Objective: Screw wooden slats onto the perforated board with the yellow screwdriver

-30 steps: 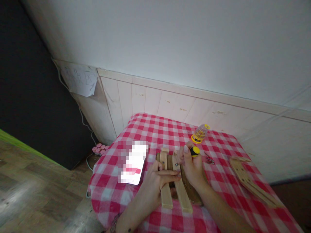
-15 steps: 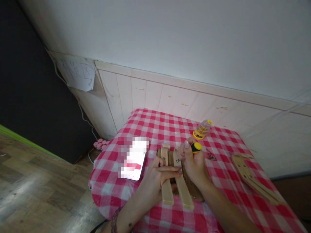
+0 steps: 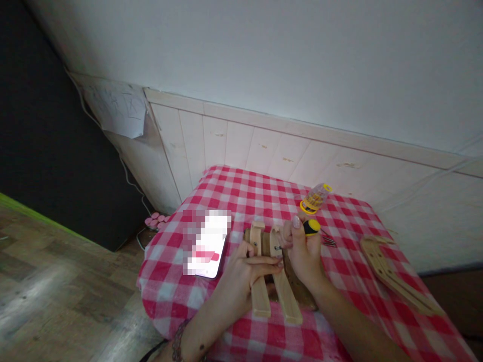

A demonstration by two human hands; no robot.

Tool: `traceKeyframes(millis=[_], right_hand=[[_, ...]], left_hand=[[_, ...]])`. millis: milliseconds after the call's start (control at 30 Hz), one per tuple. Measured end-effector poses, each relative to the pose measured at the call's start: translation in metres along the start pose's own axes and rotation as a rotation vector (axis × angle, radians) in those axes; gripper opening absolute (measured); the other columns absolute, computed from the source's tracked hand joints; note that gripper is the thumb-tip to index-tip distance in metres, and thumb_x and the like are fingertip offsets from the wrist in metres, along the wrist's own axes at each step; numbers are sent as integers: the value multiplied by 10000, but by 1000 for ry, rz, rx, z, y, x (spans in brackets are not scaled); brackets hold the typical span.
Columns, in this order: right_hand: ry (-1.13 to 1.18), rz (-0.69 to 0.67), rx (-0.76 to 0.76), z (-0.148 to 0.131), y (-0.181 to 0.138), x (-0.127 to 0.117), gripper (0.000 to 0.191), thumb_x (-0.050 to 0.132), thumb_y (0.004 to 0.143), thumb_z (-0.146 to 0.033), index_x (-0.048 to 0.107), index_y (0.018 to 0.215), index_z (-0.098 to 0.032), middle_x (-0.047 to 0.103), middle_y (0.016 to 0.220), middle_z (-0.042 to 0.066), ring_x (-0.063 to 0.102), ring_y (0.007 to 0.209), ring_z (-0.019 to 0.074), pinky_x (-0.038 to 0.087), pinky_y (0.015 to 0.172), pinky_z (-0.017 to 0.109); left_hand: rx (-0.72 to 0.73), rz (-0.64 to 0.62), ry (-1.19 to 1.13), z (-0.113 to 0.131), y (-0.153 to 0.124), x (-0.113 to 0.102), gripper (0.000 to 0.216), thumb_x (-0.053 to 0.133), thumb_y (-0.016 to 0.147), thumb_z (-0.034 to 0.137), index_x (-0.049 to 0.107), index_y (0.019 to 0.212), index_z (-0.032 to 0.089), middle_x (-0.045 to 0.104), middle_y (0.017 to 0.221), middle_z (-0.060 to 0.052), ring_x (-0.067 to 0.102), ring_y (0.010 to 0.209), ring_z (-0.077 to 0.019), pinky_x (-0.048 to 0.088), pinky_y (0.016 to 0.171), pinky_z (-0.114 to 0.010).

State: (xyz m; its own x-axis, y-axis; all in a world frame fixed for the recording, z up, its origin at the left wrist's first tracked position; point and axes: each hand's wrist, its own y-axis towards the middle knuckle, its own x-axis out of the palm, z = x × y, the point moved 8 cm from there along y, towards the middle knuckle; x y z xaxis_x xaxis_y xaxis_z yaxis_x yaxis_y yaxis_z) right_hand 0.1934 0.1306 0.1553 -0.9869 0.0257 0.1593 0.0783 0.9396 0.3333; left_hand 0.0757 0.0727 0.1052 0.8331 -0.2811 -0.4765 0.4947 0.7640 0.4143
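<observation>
My right hand (image 3: 305, 251) is closed around a screwdriver with a yellow-and-black handle (image 3: 311, 228). Its tip is near a screw (image 3: 278, 248) that sticks out of the right one of two pale curved wooden pieces (image 3: 289, 296). My left hand (image 3: 251, 269) lies across both pieces and grips them, fingers reaching over to the right piece. The left wooden piece (image 3: 259, 299) has a dark screw or hole near its top. Beneath both pieces is a brown wooden block or board (image 3: 300, 289), partly covered by my hands.
A lit phone (image 3: 211, 246) lies to the left on the checked tablecloth (image 3: 241, 191). Behind my right hand is a clear, yellow-ended bit container (image 3: 316, 198). Several loose screws (image 3: 329, 241) lie to the right, and another curved wooden part (image 3: 392, 276) beyond them.
My right hand and the screwdriver handle have shifted slightly to the right, tilting the handle away from the screw. My left hand keeps its place on the wooden pieces.
</observation>
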Motion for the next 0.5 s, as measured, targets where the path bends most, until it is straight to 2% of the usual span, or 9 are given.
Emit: traceKeyframes(millis=[200, 333, 433, 500], right_hand=[[31, -24, -31, -4, -2, 2, 544, 703, 901, -672, 378, 728, -272, 290, 522, -124, 221, 423, 86, 272, 417, 236], [167, 34, -39, -24, 5, -5, 533, 671, 945, -636, 375, 706, -263, 248, 510, -122, 176, 411, 86, 231, 407, 230], [138, 78, -24, -46, 14, -20, 492, 668, 955, -611, 414, 716, -265, 241, 529, -115, 200, 426, 99, 269, 421, 233], [50, 102, 4, -54, 17, -39, 428, 733, 921, -559, 459, 769, -268, 353, 587, -95, 296, 457, 106, 333, 445, 231]], left_hand=[[0, 0, 12, -1, 0, 1, 337, 814, 922, 266, 790, 1258, 278, 783, 1296, -102, 727, 1053, -301, 486, 1002, -502], [60, 33, 35, 1, 0, -1, 275, 820, 925, 276, 811, 1196, 231, 789, 1271, -126, 741, 1038, -298, 527, 927, -477], [100, 52, 41, 3, 0, -4, 266, 817, 926, 264, 813, 1184, 197, 789, 1274, -138, 740, 1068, -309, 546, 886, -467], [109, 51, 32, 2, -1, -5, 274, 800, 940, 255, 805, 1208, 198, 782, 1293, -138, 733, 1092, -314, 552, 888, -469]])
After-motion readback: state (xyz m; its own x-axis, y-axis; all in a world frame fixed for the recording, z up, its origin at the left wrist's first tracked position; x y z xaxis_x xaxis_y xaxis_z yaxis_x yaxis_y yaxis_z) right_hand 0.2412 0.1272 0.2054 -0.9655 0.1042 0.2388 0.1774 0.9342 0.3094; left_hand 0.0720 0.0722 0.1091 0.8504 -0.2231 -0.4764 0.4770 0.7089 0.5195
